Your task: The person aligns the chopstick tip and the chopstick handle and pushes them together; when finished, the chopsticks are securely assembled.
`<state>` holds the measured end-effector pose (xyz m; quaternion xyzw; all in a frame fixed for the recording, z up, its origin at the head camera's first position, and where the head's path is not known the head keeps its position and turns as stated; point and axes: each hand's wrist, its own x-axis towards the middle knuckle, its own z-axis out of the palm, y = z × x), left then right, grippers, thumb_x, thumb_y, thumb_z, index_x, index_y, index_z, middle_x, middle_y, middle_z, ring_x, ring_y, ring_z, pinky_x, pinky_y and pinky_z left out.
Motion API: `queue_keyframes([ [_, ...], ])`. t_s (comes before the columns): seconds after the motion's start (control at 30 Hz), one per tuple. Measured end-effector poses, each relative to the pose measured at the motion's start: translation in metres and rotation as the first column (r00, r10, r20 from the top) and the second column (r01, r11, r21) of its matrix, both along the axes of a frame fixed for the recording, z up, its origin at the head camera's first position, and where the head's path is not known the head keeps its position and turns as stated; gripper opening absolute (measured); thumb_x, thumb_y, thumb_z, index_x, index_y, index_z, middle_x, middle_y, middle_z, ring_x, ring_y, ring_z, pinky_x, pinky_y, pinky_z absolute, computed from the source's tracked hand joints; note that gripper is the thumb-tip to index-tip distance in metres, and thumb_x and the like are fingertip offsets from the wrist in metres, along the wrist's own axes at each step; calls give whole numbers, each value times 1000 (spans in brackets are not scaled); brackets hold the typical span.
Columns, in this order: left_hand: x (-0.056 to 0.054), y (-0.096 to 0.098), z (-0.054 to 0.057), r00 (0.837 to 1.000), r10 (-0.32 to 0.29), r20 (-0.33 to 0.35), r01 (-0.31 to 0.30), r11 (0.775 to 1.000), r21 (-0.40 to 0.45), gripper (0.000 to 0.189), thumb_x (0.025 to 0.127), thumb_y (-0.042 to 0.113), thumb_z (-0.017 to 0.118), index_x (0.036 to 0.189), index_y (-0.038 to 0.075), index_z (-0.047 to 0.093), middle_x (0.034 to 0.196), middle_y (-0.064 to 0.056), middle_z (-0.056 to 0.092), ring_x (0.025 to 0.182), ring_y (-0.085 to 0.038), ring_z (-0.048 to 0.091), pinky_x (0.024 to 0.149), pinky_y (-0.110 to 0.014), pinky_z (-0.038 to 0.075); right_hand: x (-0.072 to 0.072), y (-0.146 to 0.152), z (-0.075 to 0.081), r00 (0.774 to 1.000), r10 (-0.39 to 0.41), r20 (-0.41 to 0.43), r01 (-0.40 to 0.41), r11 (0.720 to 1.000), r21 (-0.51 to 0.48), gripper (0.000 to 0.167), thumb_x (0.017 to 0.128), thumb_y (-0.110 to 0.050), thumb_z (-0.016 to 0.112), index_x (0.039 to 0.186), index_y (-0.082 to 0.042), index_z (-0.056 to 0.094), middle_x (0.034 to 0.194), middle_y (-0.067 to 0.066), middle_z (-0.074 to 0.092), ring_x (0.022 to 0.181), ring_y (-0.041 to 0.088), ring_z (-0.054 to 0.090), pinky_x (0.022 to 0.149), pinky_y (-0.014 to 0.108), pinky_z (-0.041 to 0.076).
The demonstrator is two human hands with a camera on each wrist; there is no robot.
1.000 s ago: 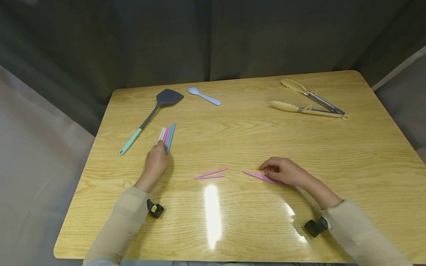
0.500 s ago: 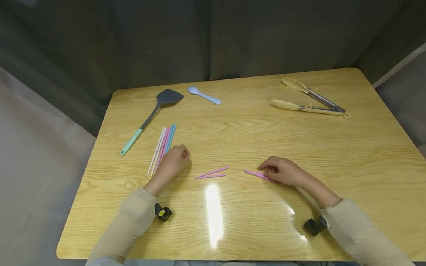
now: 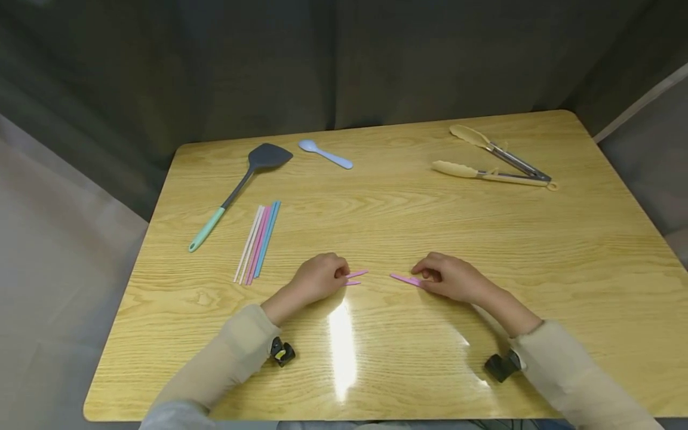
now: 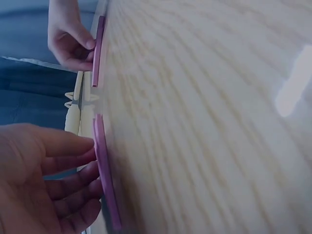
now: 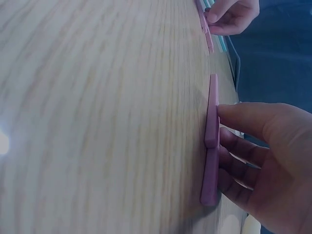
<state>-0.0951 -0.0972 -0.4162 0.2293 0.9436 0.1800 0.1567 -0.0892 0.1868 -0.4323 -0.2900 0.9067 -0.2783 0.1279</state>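
My left hand (image 3: 321, 278) is at two short, slim pink sticks (image 3: 357, 274) lying at a narrow angle near the table's middle. In the left wrist view, the thumb tip touches a pink stick (image 4: 104, 168), and the other fingers bend loosely beside it. Across a small gap, my right hand (image 3: 451, 278) rests at further pink sticks (image 3: 402, 278), partly covering them. Two of these pink sticks (image 5: 212, 112) overlap end to end in the right wrist view. Thumb and fingertips touch their side, spread apart from one another.
White, pink and blue chopsticks (image 3: 258, 242) lie side by side on the left of the wooden table (image 3: 387, 352). Beyond are a dark spatula (image 3: 267, 156) with a mint handle and a light-blue spoon (image 3: 329, 156). Cream-tipped tongs (image 3: 502, 164) lie spread at the far right.
My left hand has let go of the chopsticks and moved right and nearer, to the left pair of pink sticks. The right hand has stayed almost still.
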Motion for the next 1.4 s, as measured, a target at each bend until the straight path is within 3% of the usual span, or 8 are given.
queue_keyframes([
  [0.3, 1, 5, -5, 989, -57, -140, 56, 998, -11, 5, 82, 13, 63, 78, 10, 63, 71, 3, 53, 66, -12, 49, 56, -23, 42, 0, -2, -1, 1000, -3, -14, 3, 1000, 6, 16, 81, -9, 64, 98, -8, 65, 74, -7, 47, 63, 6, 39, 54, 22, 35],
  [0.57, -2, 7, -6, 984, -60, -165, 57, 998, -25, 5, 80, 12, 63, 76, 10, 63, 72, 2, 54, 66, -13, 51, 57, -22, 43, -2, -1, 1, 1000, -5, -27, 5, 1000, 2, 14, 83, -5, 61, 96, -8, 65, 80, -3, 55, 65, 7, 43, 56, 24, 38],
  [0.7, -2, 7, -5, 983, -65, -173, 60, 998, -30, 4, 80, 12, 65, 77, 10, 63, 72, 2, 54, 68, -13, 51, 58, -22, 43, -1, -3, 1, 992, 3, -123, 4, 999, 50, 12, 82, -7, 62, 94, -10, 66, 82, -1, 59, 64, 6, 46, 54, 24, 39],
  [0.83, -2, 8, -5, 981, -69, -181, 64, 997, -30, 4, 80, 13, 65, 78, 10, 64, 73, 2, 55, 68, -13, 51, 58, -22, 43, 1, -5, 1, 968, 18, -251, 16, 991, 133, 11, 80, -9, 65, 90, -11, 66, 80, -2, 59, 61, 6, 47, 49, 23, 39],
  [0.97, -2, 9, -3, 984, -61, -168, 58, 998, -20, 3, 80, 12, 63, 80, 10, 64, 74, 1, 55, 67, -13, 51, 58, -23, 43, 3, -7, 2, 950, 20, -311, 42, 981, 191, 9, 78, -12, 66, 86, -10, 64, 75, -3, 56, 57, 7, 46, 46, 22, 37],
  [1.2, -4, 12, 0, 986, -42, -161, 46, 999, 17, 6, 83, 14, 61, 82, 9, 63, 76, 0, 59, 66, -12, 53, 57, -23, 44, 2, -7, 2, 949, -39, -312, 110, 970, 215, 8, 78, -15, 68, 79, -12, 61, 71, -4, 51, 55, 8, 42, 43, 21, 33],
  [1.4, -5, 13, 1, 981, -5, -195, 21, 997, 79, 8, 86, 15, 59, 82, 8, 59, 66, 3, 54, 56, -9, 46, 49, -21, 38, 0, -6, 4, 963, -103, -250, 142, 979, 147, 7, 80, -13, 64, 78, -12, 58, 65, -4, 48, 54, 9, 39, 43, 22, 32],
])
